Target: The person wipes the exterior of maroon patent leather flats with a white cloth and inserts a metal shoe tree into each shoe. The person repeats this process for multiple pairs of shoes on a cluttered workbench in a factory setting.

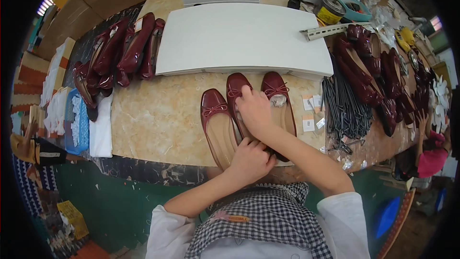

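Three dark red flat shoes with bows lie side by side near the front edge of the marble desk [158, 120]. The right hand [255, 113] lies fingers-down over the middle shoe [237, 97], loosely curled; how firm its hold is cannot be told. The left hand [249, 159] is closed around that shoe's heel end at the desk edge. The left shoe [216, 124] and right shoe [279, 100] flank it, touching. A white board [239, 38] lies behind, and black rods [342, 110] to the right.
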### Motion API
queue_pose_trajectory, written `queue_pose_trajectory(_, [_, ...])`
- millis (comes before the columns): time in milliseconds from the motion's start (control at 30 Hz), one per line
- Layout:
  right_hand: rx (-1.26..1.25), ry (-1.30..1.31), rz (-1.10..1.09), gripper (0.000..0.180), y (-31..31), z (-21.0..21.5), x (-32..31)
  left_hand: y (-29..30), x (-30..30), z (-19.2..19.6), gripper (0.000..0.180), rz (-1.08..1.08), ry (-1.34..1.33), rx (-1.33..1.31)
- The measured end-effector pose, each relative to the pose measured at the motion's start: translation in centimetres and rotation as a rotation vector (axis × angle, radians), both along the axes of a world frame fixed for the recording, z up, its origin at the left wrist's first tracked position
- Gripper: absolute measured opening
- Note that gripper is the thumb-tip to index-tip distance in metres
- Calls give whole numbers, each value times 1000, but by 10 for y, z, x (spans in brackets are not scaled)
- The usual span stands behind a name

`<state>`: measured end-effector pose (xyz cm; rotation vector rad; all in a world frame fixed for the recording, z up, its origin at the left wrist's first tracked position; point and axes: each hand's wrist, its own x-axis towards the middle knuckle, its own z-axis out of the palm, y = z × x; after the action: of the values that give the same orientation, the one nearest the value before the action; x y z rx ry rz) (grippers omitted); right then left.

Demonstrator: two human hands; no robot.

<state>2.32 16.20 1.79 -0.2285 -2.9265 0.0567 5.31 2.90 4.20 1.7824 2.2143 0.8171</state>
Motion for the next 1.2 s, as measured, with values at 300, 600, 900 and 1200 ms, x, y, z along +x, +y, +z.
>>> queue_pose_trajectory(300, [-229,44,-124,74,32,7,-8,6,-14,5,30,-119,46,-91])
queue_pose_trajectory(600, [-249,130,-84,45,50,-5,-17,6,-20,9,35,-202,78,-83])
queue_pose_trajectory(900, [-531,198,-114,43,50,56,56,120,-220,17,48,325,631,182])
queue_pose_trajectory(1200, [-1286,423,-298,53,35,55,130,137,-194,16,22,322,218,250])
